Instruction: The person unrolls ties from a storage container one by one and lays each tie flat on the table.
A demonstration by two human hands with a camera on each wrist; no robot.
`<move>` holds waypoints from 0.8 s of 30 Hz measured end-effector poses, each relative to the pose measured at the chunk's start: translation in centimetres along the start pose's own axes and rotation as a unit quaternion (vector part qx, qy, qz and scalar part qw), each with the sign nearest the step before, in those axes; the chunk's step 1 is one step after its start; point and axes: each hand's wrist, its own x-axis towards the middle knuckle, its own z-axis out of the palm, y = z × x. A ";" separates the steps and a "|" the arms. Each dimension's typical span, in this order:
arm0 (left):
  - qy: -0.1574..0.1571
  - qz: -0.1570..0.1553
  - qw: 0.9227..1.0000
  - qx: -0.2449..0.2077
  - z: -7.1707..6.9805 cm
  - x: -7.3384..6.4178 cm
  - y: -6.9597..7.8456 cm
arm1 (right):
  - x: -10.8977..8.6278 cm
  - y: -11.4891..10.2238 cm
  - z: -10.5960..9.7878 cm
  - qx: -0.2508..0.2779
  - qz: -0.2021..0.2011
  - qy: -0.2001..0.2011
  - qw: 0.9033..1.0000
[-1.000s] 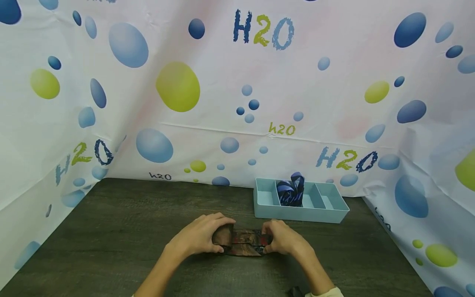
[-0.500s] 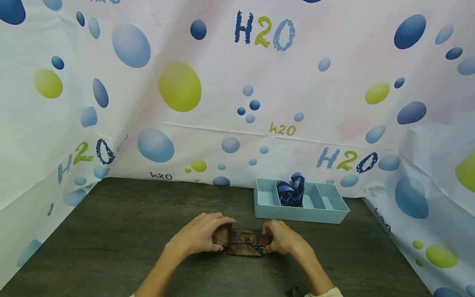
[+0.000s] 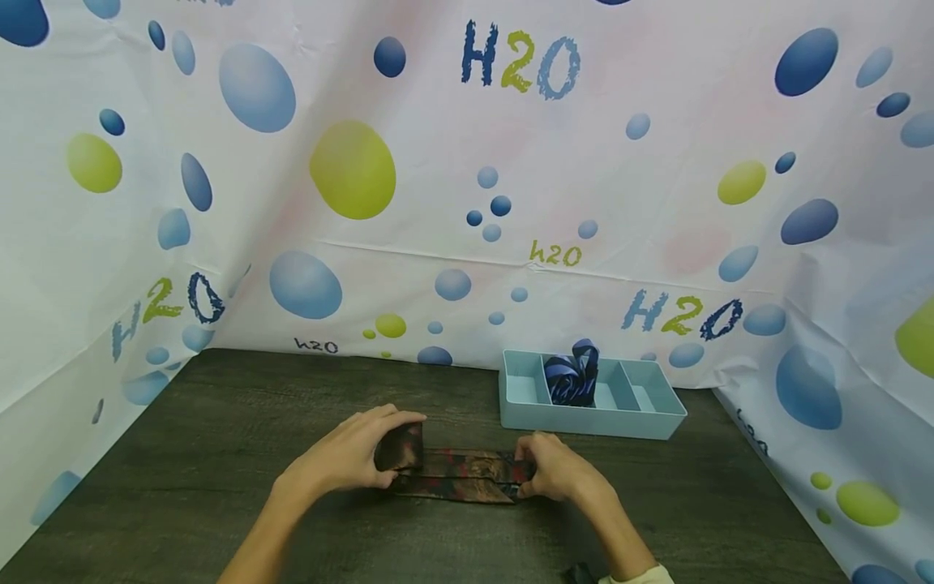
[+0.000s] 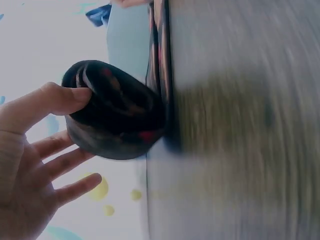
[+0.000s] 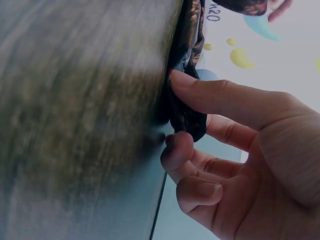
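A dark necktie (image 3: 467,465) with a brown and red pattern lies partly flat across the table in front of me. Its left end is a thick roll (image 4: 117,112), which my left hand (image 3: 346,456) holds between thumb and fingers. At the flat right end, my right hand (image 3: 558,470) pinches the fabric; in the right wrist view the thumb and curled fingers close on a folded dark edge (image 5: 187,107). The strip runs along the tabletop between the two hands.
Behind the right hand stands a light blue divided box (image 3: 591,418). A coiled blue striped necktie (image 3: 572,377) sits in its middle compartment. A small black object (image 3: 581,573) lies by the right forearm. A printed white sheet (image 3: 438,203) encloses the dark table (image 3: 255,430).
My left hand has moved left with the roll, and a longer flat stretch of necktie now shows between the hands. The right hand has stayed in place.
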 end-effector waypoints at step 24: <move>-0.022 -0.071 0.997 0.002 -2.1 -2.9 -3.3 | -0.1 -0.2 -0.1 0.002 0.021 -0.007 1.000</move>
